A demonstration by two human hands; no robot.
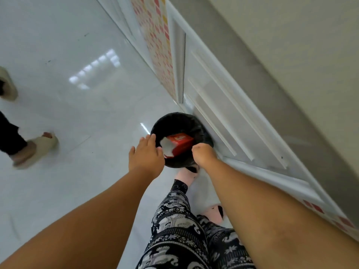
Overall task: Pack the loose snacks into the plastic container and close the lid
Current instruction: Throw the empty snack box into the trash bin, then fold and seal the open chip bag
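A red snack box (179,145) with an open white flap lies tilted inside a round bin lined with a black bag (174,119). My left hand (146,156) hovers over the bin's left rim with its fingers straight and spread, holding nothing. My right hand (203,154) is at the bin's right rim beside the box's corner. Its fingers bend downward out of sight, so I cannot tell whether they hold anything. No plastic container or loose snacks are in view.
The bin stands on a glossy white floor (77,94) against a white panelled cabinet door (223,105). My patterned trouser legs and pink slippers (187,175) are just below the bin. Another person's feet in beige slippers (37,150) stand at the left.
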